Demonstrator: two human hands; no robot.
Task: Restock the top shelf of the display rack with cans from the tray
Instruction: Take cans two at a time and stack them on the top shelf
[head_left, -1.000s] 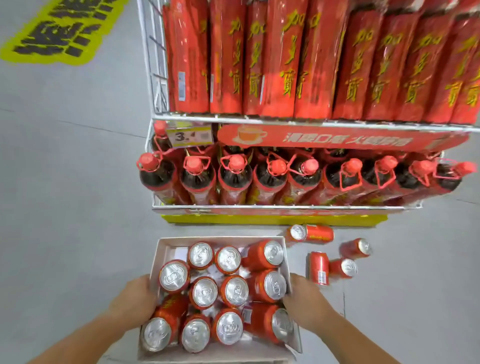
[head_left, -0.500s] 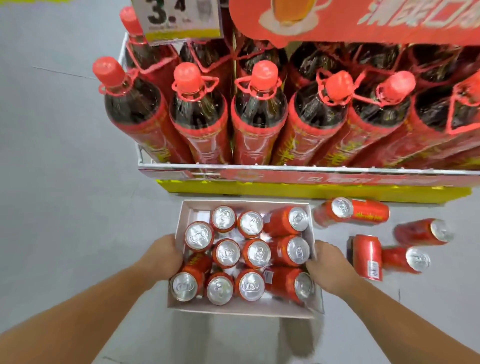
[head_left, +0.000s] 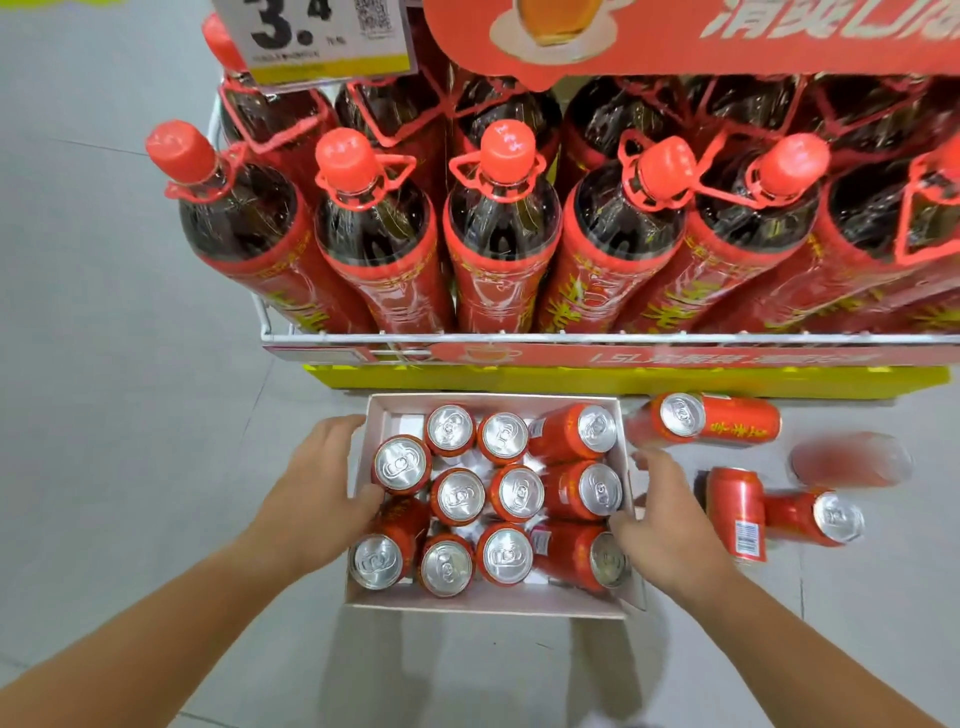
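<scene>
A white cardboard tray (head_left: 493, 605) sits on the floor in front of the display rack (head_left: 571, 340), filled with several red cans (head_left: 460, 496), some upright and some lying down. My left hand (head_left: 311, 488) rests against the tray's left wall, fingers stretched along the outside and thumb over the rim by a can. My right hand (head_left: 670, 525) is at the tray's right wall, slightly blurred, with its fingers spread and its thumb at the rim. Neither hand holds a can. The rack's top shelf is out of view.
Several loose cans lie on the floor right of the tray: one (head_left: 719, 421) by the rack's yellow base (head_left: 623, 382), two more (head_left: 737, 512) beside my right hand, and a blurred one (head_left: 852, 460). Large red-capped bottles (head_left: 501, 228) fill the low shelf under a price tag (head_left: 317, 36).
The view has dropped close to the low shelf and the tray now lies nearer the rack. Both hands have loosened from gripping the tray's sides, and their fingers now show.
</scene>
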